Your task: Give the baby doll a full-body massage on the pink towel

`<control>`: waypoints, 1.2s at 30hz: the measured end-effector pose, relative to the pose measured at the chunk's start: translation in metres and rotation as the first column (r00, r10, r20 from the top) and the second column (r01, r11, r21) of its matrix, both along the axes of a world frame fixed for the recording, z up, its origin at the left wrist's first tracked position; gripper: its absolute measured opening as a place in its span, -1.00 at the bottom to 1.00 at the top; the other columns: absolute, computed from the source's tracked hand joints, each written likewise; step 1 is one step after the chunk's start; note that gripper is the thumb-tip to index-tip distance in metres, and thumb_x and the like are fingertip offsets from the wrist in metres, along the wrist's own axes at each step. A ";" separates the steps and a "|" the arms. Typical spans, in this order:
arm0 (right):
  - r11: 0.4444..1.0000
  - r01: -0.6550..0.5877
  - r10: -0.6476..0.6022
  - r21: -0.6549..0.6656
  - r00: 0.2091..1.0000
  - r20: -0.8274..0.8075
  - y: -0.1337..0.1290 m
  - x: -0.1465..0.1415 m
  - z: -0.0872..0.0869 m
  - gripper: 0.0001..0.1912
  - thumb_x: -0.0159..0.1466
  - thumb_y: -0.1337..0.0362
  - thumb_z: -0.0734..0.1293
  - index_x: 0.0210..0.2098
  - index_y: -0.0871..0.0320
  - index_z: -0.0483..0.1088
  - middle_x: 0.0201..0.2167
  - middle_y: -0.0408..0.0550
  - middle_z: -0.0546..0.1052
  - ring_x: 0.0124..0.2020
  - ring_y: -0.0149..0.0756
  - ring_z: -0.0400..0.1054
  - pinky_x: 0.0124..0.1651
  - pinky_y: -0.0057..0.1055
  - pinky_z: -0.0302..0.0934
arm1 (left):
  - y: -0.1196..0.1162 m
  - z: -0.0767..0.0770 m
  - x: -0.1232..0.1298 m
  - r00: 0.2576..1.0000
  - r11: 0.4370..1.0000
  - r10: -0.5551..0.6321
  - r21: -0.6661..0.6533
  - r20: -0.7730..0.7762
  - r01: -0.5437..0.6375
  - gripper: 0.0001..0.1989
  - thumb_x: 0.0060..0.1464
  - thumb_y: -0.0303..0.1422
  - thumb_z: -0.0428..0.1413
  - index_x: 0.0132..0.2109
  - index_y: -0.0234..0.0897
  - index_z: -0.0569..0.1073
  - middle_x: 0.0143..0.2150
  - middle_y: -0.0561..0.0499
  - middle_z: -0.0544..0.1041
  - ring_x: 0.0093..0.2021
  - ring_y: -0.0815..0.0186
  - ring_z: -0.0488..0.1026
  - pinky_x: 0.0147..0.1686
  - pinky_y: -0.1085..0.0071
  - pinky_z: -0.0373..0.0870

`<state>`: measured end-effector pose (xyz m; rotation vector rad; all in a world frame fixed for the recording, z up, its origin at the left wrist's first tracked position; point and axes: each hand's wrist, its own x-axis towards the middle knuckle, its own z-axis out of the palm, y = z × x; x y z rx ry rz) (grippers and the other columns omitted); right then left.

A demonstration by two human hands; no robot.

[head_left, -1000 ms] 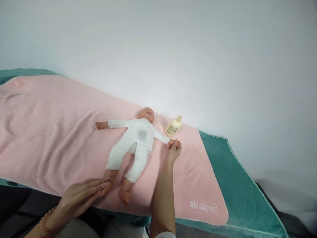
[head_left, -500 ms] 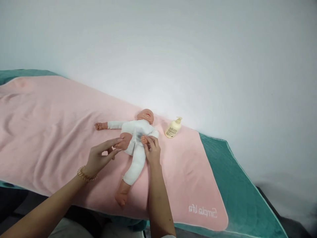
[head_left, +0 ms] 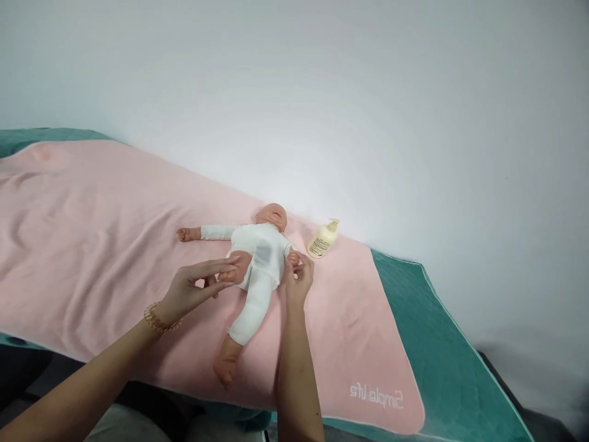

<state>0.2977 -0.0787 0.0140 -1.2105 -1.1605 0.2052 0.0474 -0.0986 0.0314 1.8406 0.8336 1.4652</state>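
Observation:
A baby doll [head_left: 257,245] with a white cloth body lies on its back on a pink blanket [head_left: 115,245], its head toward the wall. My left hand [head_left: 196,285] pinches the doll's foot [head_left: 234,268], which is bent up over the hip. The doll's hand [head_left: 293,258] is between the fingers of my right hand [head_left: 300,276], beside the torso. A grey patch shows on the doll's belly. The other leg [head_left: 251,313] stretches down toward me, and the other arm lies straight out to the left.
A cream pump bottle [head_left: 323,239] stands on the blanket just right of the doll. Under the blanket lies a teal cover [head_left: 442,331], showing at the right and far left. A white wall [head_left: 322,110] rises behind.
My right hand has moved right with the doll's hand, from over the belly to beside the torso, uncovering the grey patch. My left hand and the held foot have shifted slightly right.

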 end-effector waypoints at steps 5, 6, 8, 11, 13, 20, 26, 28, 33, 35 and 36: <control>0.974 0.218 -0.225 -0.067 0.877 -0.423 0.001 0.025 0.002 -0.53 0.20 0.05 0.36 -0.01 0.20 0.34 -0.05 0.03 0.48 -0.42 -0.49 0.32 -0.37 -0.51 0.28 | -0.027 -0.008 -0.023 0.985 0.987 -0.116 0.093 -0.129 0.129 -0.80 0.14 -0.36 0.19 -0.07 -0.19 0.58 -0.05 -0.05 0.60 -0.17 0.21 0.59 -0.35 0.48 0.55; 0.964 0.248 -0.263 -0.096 0.835 -0.484 0.001 0.031 0.000 -0.52 0.19 0.02 0.37 -0.03 0.22 0.34 -0.10 0.03 0.49 -0.42 -0.48 0.34 -0.37 -0.50 0.28 | -0.032 -0.011 -0.028 0.973 0.977 -0.153 0.121 -0.173 0.175 -0.78 0.16 -0.40 0.17 -0.03 -0.16 0.57 -0.03 -0.02 0.59 -0.09 0.20 0.57 -0.26 0.47 0.56; 0.949 0.282 -0.313 -0.145 0.766 -0.562 0.003 0.041 -0.004 -0.51 0.18 -0.01 0.37 -0.09 0.24 0.34 -0.24 -0.01 0.51 -0.44 -0.46 0.36 -0.37 -0.49 0.30 | -0.042 -0.019 -0.037 0.938 0.943 -0.226 0.184 -0.264 0.279 -0.69 0.19 -0.47 0.13 0.06 -0.10 0.51 0.02 0.01 0.56 -0.04 0.23 0.55 -0.15 0.46 0.55; 0.944 0.288 -0.327 -0.162 0.743 -0.583 0.005 0.050 -0.012 -0.52 0.18 -0.04 0.36 -0.12 0.23 0.32 -0.34 -0.08 0.49 -0.45 -0.45 0.38 -0.37 -0.49 0.31 | -0.057 -0.035 -0.046 0.888 0.893 -0.284 0.237 -0.363 0.382 -0.59 0.22 -0.53 0.08 0.14 -0.04 0.45 0.08 0.03 0.53 0.02 0.25 0.52 -0.04 0.42 0.52; 0.946 0.284 -0.319 -0.154 0.747 -0.584 0.007 0.052 -0.016 -0.50 0.17 -0.04 0.37 -0.09 0.20 0.30 -0.33 -0.10 0.48 -0.45 -0.46 0.38 -0.38 -0.51 0.31 | -0.065 -0.047 -0.049 0.874 0.890 -0.287 0.228 -0.391 0.395 -0.57 0.23 -0.54 0.07 0.16 -0.02 0.43 0.10 0.04 0.51 0.05 0.25 0.50 0.01 0.39 0.50; 0.952 0.230 -0.306 -0.202 0.711 -0.633 0.014 0.067 -0.033 -0.55 0.16 -0.09 0.35 -0.27 0.17 0.27 -0.49 -0.19 0.42 -0.52 -0.47 0.34 -0.48 -0.52 0.26 | -0.084 -0.089 -0.045 0.900 0.923 -0.237 0.203 -0.365 0.326 -0.54 0.21 -0.52 0.11 0.19 -0.01 0.41 0.07 0.04 0.53 0.00 0.25 0.53 0.01 0.39 0.50; 0.953 0.238 -0.304 -0.190 0.726 -0.617 0.014 0.068 -0.032 -0.52 0.15 -0.13 0.33 -0.26 0.16 0.26 -0.43 -0.16 0.43 -0.50 -0.46 0.33 -0.48 -0.51 0.26 | -0.086 -0.089 -0.049 0.909 0.934 -0.239 0.176 -0.342 0.312 -0.54 0.18 -0.53 0.12 0.17 0.01 0.43 0.05 0.06 0.54 0.00 0.24 0.53 0.00 0.39 0.50; 0.954 0.248 -0.298 -0.168 0.739 -0.604 0.012 0.060 -0.025 -0.49 0.15 -0.13 0.34 -0.18 0.18 0.28 -0.34 -0.11 0.45 -0.48 -0.46 0.34 -0.45 -0.50 0.28 | -0.086 -0.081 -0.052 0.931 0.948 -0.208 0.174 -0.300 0.267 -0.55 0.18 -0.52 0.12 0.15 0.01 0.45 0.03 0.05 0.56 0.01 0.23 0.53 0.00 0.39 0.50; 0.977 0.205 -0.209 -0.052 0.892 -0.401 0.002 0.023 -0.003 -0.50 0.22 -0.04 0.32 0.01 0.15 0.29 -0.03 0.03 0.44 -0.44 -0.49 0.33 -0.38 -0.46 0.31 | -0.074 -0.059 -0.051 0.980 0.987 -0.069 0.129 -0.184 0.094 -0.65 0.14 -0.45 0.16 0.04 -0.01 0.54 -0.02 0.06 0.58 -0.04 0.20 0.55 -0.06 0.41 0.53; 0.990 0.144 -0.138 0.003 0.957 -0.257 -0.002 0.008 -0.002 -0.56 0.26 0.04 0.30 0.03 0.15 0.31 0.00 0.05 0.42 -0.37 -0.46 0.35 -0.33 -0.45 0.32 | -0.065 -0.053 -0.045 0.993 0.998 -0.016 0.064 -0.114 0.024 -0.71 0.13 -0.41 0.17 0.00 -0.06 0.56 -0.01 0.03 0.58 -0.06 0.19 0.57 -0.09 0.41 0.55; 0.994 0.107 -0.100 0.028 0.979 -0.179 -0.003 0.003 -0.003 -0.58 0.26 0.07 0.31 0.03 0.14 0.34 -0.01 0.05 0.42 -0.32 -0.42 0.36 -0.31 -0.44 0.32 | -0.059 -0.050 -0.040 0.997 1.000 0.016 0.016 -0.072 -0.015 -0.73 0.13 -0.38 0.19 -0.01 -0.09 0.57 -0.01 0.01 0.58 -0.08 0.17 0.57 -0.13 0.41 0.57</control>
